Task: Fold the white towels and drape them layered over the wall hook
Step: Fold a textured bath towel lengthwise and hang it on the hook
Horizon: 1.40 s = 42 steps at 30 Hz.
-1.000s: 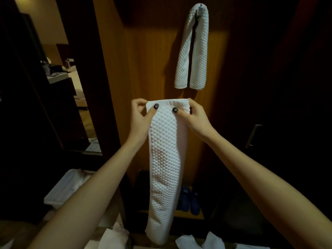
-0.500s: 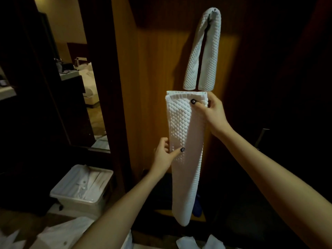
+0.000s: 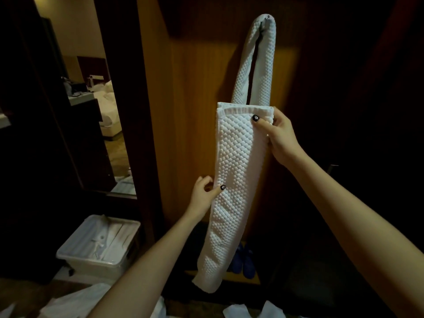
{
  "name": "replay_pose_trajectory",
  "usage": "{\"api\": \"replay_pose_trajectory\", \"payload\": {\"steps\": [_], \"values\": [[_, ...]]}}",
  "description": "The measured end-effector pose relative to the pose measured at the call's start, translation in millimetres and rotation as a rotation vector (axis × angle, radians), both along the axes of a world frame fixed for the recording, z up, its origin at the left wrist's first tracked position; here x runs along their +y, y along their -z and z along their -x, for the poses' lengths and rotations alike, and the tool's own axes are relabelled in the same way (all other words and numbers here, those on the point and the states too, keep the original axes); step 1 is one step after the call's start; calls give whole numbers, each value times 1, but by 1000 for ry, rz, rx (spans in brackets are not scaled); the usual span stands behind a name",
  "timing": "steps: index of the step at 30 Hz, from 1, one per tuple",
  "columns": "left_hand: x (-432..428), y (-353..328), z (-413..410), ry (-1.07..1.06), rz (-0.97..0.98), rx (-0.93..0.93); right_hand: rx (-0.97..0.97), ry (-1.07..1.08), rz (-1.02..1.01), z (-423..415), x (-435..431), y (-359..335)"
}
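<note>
First towel [image 3: 254, 65] is draped over the wall hook [image 3: 267, 18] at the top of the wood panel [image 3: 195, 111], so that part's done. Second towel [image 3: 231, 180], folded long, hangs just below: my right hand [image 3: 280, 136] pinches its top right corner, my left hand [image 3: 204, 193] pinches its left edge midway. Layering it remains. Dim room, plastic bin [image 3: 91, 249] on the floor left, blue slippers [image 3: 245, 262] low down

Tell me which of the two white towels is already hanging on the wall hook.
The upper towel, looped over the hook, untouched; the lower towel is pinched by the right hand and left hand.
</note>
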<state>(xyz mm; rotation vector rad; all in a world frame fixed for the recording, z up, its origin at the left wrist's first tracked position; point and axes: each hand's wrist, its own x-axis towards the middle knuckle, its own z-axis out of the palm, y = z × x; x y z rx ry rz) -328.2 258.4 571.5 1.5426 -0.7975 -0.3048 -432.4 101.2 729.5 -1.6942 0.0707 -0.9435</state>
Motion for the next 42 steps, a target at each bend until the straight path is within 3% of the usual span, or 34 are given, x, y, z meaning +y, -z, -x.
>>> {"api": "replay_pose_trajectory", "payload": {"steps": [6, 13, 16, 20, 23, 27, 31, 35, 38, 42], "values": [[5, -4, 5, 7, 153, 31, 26, -24, -32, -7, -1, -11], [6, 6, 3, 20, 147, 130, 42, -5, -73, -7, -2, -10], [5, 15, -2, 35, 56, 158, 37, -6, -99, -5, -2, -6], [-1, 21, -4, 100, 0, 23, 41, -14, -112, -2, -3, -7], [-7, 6, -9, 109, -57, 62, 47, -9, -142, 2, -5, -16], [-15, -10, 0, 297, 106, 58, 12, 46, -161, 9, -17, -30], [-25, -14, 17, 277, 158, -29, 12, 102, -184, 18, -36, -39], [-32, -24, 16, 375, 63, 168, 28, 120, -209, 25, -54, -43], [-36, -32, 11, 527, -66, 149, 77, 142, -249, 25, -65, -39], [-41, -34, 23, 640, 88, 336, 137, 192, -342, 25, -82, -31]]}}
